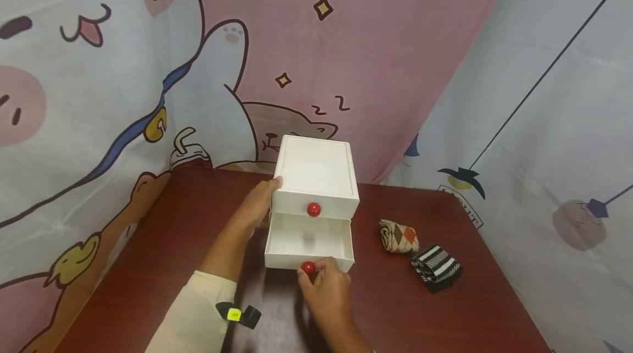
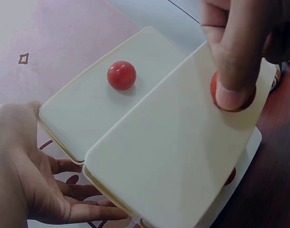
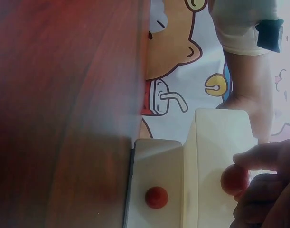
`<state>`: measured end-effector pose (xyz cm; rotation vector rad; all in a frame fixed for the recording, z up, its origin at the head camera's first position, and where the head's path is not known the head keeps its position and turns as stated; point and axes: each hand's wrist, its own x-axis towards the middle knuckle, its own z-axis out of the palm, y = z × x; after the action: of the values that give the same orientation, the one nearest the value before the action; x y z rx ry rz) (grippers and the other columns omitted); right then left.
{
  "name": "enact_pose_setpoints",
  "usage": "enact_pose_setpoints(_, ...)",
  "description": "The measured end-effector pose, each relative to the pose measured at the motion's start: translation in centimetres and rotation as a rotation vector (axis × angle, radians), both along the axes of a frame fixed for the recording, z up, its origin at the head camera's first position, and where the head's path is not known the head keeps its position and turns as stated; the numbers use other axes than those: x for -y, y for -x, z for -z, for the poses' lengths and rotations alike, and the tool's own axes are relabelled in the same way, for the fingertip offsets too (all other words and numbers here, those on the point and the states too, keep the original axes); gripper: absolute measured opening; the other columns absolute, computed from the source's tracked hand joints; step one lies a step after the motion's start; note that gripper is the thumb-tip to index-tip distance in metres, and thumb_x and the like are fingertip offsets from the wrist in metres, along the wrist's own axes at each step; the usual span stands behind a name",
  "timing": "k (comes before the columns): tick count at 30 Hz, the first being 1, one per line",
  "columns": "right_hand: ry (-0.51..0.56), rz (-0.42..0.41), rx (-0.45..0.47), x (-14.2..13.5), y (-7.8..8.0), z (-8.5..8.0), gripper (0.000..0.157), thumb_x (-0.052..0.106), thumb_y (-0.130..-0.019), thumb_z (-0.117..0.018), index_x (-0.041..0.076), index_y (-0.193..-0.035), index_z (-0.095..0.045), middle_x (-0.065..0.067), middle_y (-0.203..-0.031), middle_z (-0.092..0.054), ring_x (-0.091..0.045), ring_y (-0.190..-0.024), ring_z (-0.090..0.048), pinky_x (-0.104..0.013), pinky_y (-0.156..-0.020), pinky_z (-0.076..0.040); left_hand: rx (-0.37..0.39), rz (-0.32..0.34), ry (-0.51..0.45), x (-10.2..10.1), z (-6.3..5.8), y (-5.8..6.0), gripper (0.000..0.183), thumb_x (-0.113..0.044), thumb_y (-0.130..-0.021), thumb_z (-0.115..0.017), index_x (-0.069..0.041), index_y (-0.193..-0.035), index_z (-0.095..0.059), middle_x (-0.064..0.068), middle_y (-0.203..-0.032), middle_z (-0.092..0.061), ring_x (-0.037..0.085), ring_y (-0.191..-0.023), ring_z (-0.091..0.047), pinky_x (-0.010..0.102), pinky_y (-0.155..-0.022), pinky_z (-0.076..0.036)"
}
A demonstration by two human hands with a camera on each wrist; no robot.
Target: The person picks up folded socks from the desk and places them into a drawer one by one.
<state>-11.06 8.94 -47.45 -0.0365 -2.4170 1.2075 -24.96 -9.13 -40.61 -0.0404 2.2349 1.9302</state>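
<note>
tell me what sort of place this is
Probably an indoor corner set up for tabletop work: a red-brown table, cartoon cloth hung close behind it, and a drawer unit on top.

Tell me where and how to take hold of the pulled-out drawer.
Pinch the round red knob, coming from the front. It juts out from the otherwise flat front of the pulled-out drawer, so it likely gives the surest hold; the right hand pinches it there.

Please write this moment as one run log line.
left hand: against side of white drawer cabinet; middle drawer: open; right hand: pinches drawer's red knob; argyle socks, striped socks: on table, right of cabinet
</note>
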Motion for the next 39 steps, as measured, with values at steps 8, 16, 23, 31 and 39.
enact_pose_setpoints(8, -0.033, 0.01, -0.015, -0.3, -0.7, 0.2, 0.029, 0.013, -0.079, -0.096, 0.007, -0.089, -0.069, 0.012, -0.053, -0.048, 0.01, -0.047, -0.035, -0.014, -0.043, -0.033, 0.022, -0.006, -0.005, 0.0, -0.1, 0.1, 0.071, -0.065, -0.109, -0.039, -0.007, -0.149, -0.049, 0.024, -0.137, -0.062, 0.04, -0.121, -0.064, 0.056, -0.084, -0.064)
enact_pose_setpoints(16, -0.104, 0.02, -0.094, -0.5, -1.1, 0.4, 0.036, 0.021, -0.08, -0.098, 0.01, -0.091, -0.066, 0.013, -0.052, -0.047, 0.01, -0.05, -0.034, -0.013, -0.045, -0.031, 0.027, -0.008, -0.019, 0.0, -0.1, 0.1, 0.071, -0.065, -0.109, -0.041, -0.008, -0.15, -0.047, 0.024, -0.138, -0.061, 0.039, -0.12, -0.064, 0.067, -0.094, -0.06)
enact_pose_setpoints(23, -0.094, 0.043, -0.17, -1.4, -1.3, -0.3, 0.045, 0.026, -0.082, -0.097, 0.014, -0.083, -0.054, 0.015, -0.051, -0.042, 0.011, -0.048, -0.031, -0.013, -0.045, -0.031, 0.031, -0.014, -0.02, -0.1, 0.1, 0.1, 0.07, -0.064, -0.109, -0.042, -0.008, -0.15, -0.048, 0.023, -0.139, -0.06, 0.04, -0.122, -0.062, 0.069, -0.096, -0.06)
enact_pose_setpoints(31, -0.072, 0.091, -0.333, -3.1, -0.8, -1.8, 0.04, 0.014, -0.082, -0.095, 0.007, -0.09, -0.057, 0.011, -0.047, -0.041, 0.015, -0.049, -0.027, -0.014, -0.043, -0.031, 0.032, -0.006, -0.025, 0.0, 0.0, 0.1, 0.068, -0.064, -0.11, -0.039, -0.01, -0.15, -0.048, 0.023, -0.138, -0.062, 0.038, -0.119, -0.064, 0.068, -0.095, -0.06)
enact_pose_setpoints(39, -0.044, 0.18, -0.241, -4.7, -0.1, -2.4, 0.041, 0.019, -0.087, -0.092, 0.005, -0.106, -0.059, 0.011, -0.049, -0.043, 0.01, -0.048, -0.03, -0.018, -0.047, -0.034, 0.024, -0.005, -0.032, 0.0, 0.1, 0.2, 0.066, -0.064, -0.109, -0.041, -0.01, -0.147, -0.051, 0.023, -0.134, -0.064, 0.035, -0.11, -0.067, 0.064, -0.091, -0.062)
